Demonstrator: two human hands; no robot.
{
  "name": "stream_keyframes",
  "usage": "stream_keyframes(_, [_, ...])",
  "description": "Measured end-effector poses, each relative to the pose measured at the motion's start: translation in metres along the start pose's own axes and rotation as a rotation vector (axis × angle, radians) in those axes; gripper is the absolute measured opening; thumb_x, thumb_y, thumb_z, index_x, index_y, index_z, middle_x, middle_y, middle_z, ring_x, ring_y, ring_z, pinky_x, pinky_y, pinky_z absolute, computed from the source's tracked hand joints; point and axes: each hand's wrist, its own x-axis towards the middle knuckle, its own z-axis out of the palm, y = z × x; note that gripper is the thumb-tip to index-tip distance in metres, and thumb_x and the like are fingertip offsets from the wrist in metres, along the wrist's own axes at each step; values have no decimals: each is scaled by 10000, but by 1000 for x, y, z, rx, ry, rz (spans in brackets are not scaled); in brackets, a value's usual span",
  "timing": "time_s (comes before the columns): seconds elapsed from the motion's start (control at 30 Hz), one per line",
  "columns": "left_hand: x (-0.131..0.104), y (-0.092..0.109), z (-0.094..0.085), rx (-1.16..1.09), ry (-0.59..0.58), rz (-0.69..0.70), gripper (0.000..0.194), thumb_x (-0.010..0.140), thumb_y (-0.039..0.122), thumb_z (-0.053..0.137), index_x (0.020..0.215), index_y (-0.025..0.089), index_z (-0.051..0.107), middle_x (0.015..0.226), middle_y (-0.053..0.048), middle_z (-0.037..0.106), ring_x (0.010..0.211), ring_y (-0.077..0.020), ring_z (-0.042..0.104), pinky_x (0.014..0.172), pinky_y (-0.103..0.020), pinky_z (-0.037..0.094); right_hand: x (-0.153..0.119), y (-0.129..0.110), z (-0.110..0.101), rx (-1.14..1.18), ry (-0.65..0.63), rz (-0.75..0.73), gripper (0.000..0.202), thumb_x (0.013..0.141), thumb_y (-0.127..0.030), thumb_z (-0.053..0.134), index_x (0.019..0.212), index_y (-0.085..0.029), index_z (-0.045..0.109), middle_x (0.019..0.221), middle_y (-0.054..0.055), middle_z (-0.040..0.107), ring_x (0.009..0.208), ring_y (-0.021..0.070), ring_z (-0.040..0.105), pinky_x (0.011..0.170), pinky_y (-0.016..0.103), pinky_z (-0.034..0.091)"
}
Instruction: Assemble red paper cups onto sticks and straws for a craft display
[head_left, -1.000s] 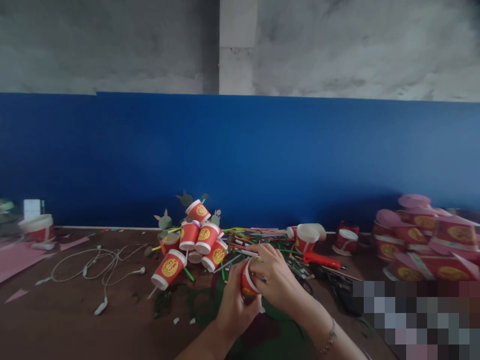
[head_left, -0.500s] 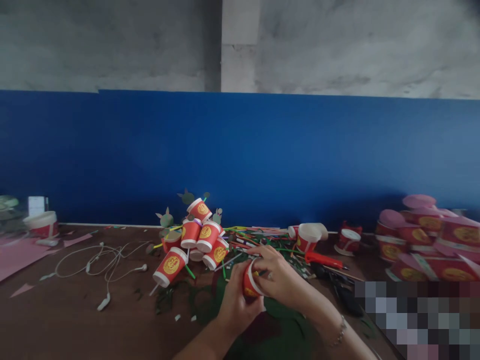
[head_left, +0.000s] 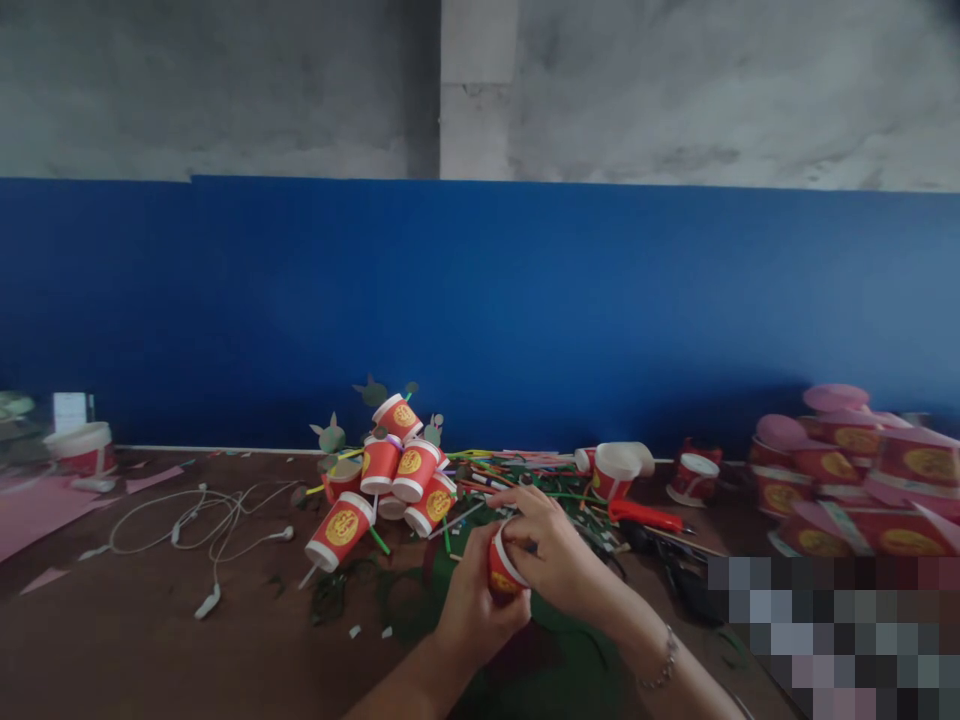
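Note:
A red paper cup [head_left: 502, 572] with a white rim and a yellow print is tilted in front of me, its mouth turned to the right. My left hand [head_left: 474, 612] wraps round its side from the left. Over the mouth, my right hand [head_left: 556, 548] is bent with fingers and thumb at the rim; some fingertips are hidden. Behind them lies a heap of coloured straws [head_left: 517, 468]. To the left, several like cups [head_left: 381, 462] are piled up, with straws and rabbit-shaped paper cutouts [head_left: 330, 435] on them. Dark green paper scraps [head_left: 405, 600] lie below.
White earphones [head_left: 217, 530] lie at left beside pink paper [head_left: 45, 515]. On the right are a red-handled tool [head_left: 651, 516], black scissors-like handles [head_left: 690, 590], rolls of tape [head_left: 696, 475] and stacked red and pink cups [head_left: 832, 465]. A blue wall [head_left: 480, 310] closes off the back.
The cup stays in my hands in nearly the same place. My right hand has shifted slightly at the rim, and the view has moved a little.

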Motion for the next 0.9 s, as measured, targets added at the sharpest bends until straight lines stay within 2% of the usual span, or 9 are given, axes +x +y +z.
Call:
stream_keyframes(0.1, [1,0,0,-12,-6,-13,641,623,9,542,1215,206,397,1040,-58,569,908,-203,582,797,-322,485,1,1,4,-6,56,0,246,700,-32,521,537,-197,603,1074,34,628,1028,231,531,884,419,391])
stream_keyframes(0.23, [0,-4,-1,11,23,19,697,623,12,549,1262,210,355,1107,-72,547,989,-220,566,867,-352,468,1,1,5,23,48,26,222,715,-57,531,581,-202,633,1068,46,628,1024,237,536,886,423,390])
stream_keyframes(0.4, [1,-9,0,19,62,57,705,628,12,558,1274,210,356,1176,-79,528,1068,-233,541,928,-383,439,3,5,7,246,-14,174,182,707,-112,537,617,-190,675,1033,74,631,960,216,580,828,334,446])
stream_keyframes(0.63, [1,-3,0,-47,20,66,701,621,-14,544,1263,204,363,1160,-79,543,1055,-227,552,918,-374,448,5,11,8,455,-76,348,158,689,-161,545,673,-169,702,1091,83,600,939,212,605,785,302,471])
stream_keyframes(0.73, [1,-3,0,-17,27,60,692,631,-5,548,1265,200,360,1152,-84,540,1054,-227,549,917,-377,448,4,7,10,410,-47,353,149,684,-163,550,649,-178,694,1099,85,590,980,222,583,812,317,459])
stream_keyframes(0.9, [2,-5,-2,38,30,50,681,650,31,571,1275,194,356,1157,-95,537,1067,-245,543,915,-397,446,3,-3,18,129,159,306,146,683,-151,564,604,-209,672,1071,73,594,1071,257,509,926,404,384])
